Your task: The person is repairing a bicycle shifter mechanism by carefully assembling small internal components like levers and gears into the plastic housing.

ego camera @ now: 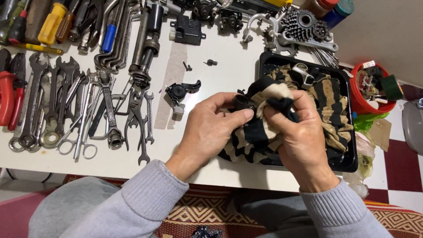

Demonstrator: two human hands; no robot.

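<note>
My left hand [211, 128] pinches a small dark cylindrical metal part [242, 102] between thumb and fingers. Against that part my right hand [299, 132] presses a bunched black-and-tan striped rag [260, 132]. The rag trails back into a black plastic tray [348, 163] at the table's front right. Both hands hover over the tray's left edge. A silver bicycle part [303, 74] lies on the rag at the back of the tray.
Several wrenches [66, 105] and pliers [9, 90] lie in rows on the white table's left half. A black shifter piece [179, 91] sits in the middle. Sprockets [304, 24] and brake parts crowd the back. A red bucket [363, 103] stands at the right.
</note>
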